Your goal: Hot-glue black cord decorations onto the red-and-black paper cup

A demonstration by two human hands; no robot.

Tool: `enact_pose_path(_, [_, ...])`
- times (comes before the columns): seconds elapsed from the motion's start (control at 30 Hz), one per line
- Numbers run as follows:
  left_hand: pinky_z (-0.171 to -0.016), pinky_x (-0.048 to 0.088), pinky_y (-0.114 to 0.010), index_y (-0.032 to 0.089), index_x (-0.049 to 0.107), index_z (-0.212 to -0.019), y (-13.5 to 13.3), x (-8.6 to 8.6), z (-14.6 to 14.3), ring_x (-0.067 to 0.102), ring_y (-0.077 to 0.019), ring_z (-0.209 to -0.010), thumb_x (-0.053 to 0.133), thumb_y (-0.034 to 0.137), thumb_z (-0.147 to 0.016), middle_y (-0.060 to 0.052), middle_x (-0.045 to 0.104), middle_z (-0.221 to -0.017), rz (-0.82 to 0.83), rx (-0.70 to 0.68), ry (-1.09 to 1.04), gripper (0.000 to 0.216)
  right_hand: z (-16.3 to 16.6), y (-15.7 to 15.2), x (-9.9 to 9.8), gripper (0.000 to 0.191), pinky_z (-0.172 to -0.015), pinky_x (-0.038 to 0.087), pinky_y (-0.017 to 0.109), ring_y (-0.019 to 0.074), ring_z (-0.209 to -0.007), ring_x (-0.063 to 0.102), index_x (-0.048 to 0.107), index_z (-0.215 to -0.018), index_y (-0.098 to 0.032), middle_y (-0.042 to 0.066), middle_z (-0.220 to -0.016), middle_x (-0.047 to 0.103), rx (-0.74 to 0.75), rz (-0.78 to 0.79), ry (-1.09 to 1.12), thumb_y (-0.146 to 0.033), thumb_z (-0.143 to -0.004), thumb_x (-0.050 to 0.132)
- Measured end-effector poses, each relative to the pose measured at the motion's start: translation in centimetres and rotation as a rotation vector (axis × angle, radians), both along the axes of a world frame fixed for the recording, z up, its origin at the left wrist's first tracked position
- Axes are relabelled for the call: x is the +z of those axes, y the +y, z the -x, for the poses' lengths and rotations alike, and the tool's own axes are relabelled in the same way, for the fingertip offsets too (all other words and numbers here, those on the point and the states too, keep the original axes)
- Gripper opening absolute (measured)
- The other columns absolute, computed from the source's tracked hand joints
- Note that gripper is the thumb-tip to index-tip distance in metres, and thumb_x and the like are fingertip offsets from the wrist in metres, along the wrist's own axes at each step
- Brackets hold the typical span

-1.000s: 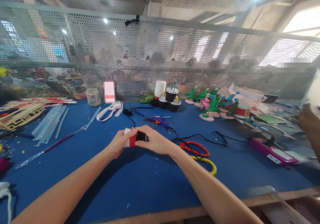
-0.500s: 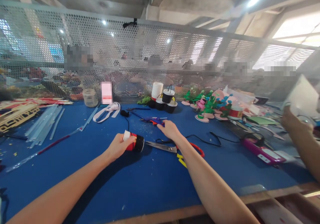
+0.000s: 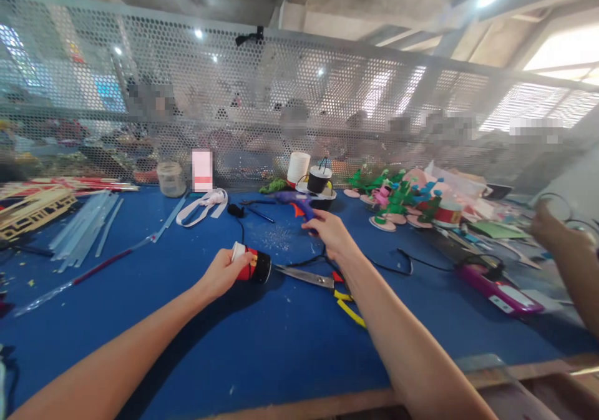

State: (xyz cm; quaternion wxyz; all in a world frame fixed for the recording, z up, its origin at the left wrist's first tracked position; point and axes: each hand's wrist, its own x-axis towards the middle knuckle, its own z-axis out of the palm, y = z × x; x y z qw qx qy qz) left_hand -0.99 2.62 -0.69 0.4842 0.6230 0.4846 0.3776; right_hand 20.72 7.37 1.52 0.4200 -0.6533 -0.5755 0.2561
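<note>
Here the left hand (image 3: 223,274) clasps a red-and-black cup (image 3: 253,267) lying on the bench (image 3: 281,351); the right hand (image 3: 330,233) clenches a glue gun (image 3: 299,203) above the bench behind it; the cup's bands look fitted, and gluing has apparently not yet begun.

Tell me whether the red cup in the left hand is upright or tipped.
Tipped on its side: the red cup points its black end toward the scissors; the left hand grips it.

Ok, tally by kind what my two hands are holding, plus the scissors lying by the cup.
red-and-black cup: 1, in the left hand
blue glue gun: 1, in the right hand
scissors: 1 pair, flat on the blue table
Total: 3
</note>
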Motion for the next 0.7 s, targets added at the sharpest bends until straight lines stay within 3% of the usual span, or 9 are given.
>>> enact_pose_path(0.1, [-0.041,0.017,-0.02,0.015,0.042,-0.048,0.2,-0.2,0.2,0.025,-0.005,-0.041,0.051,0.042,-0.063,0.006,0.033,-0.042,0.006,0.008,-0.001,0.033,0.2,-1.4,2.2,0.014,-0.052,0.044,0.023,0.0133,-0.061,0.059,0.052,-0.075,-0.014,0.003,-0.062,0.062,0.192,0.101,0.31,-0.019,-0.062,0.051])
enact_pose_path(0.17, [-0.041,0.017,-0.02,0.015,0.042,-0.048,0.4,-0.3,0.3,0.024,-0.005,-0.041,0.051,0.043,-0.063,0.006,0.032,-0.042,0.012,0.008,-0.004,0.033,0.5,-2.4,3.1,0.013,-0.047,0.042,0.022,0.0107,-0.049,0.055,0.05,-0.069,-0.015,0.001,-0.055,0.06,0.284,0.153,0.395,-0.024,-0.061,0.055])
enact_pose_path(0.43, [-0.04,0.015,-0.02,0.016,0.04,-0.046,1.6,0.5,0.8,0.024,-0.0051,-0.039,0.048,0.045,-0.063,0.006,0.03,-0.041,0.031,0.074,0.05,0.034,1.8,-5.7,2.3,0.019,-0.044,0.043,0.023,0.0101,-0.044,0.053,0.056,-0.076,-0.014,0.001,-0.055,0.06,0.426,0.124,0.241,-0.03,-0.066,0.053])
enact_pose_path(0.7, [-0.041,0.017,-0.021,0.017,0.036,-0.046,2.9,1.0,0.6,0.026,-0.0063,-0.042,0.043,0.042,-0.065,0.006,0.03,-0.043,0.081,0.054,0.14,0.032,2.6,-6.2,0.8,0.021,-0.036,0.038,0.024,0.0108,-0.034,0.045,0.05,-0.057,-0.019,-0.001,-0.043,0.052,0.338,0.223,-0.007,-0.036,-0.068,0.053])
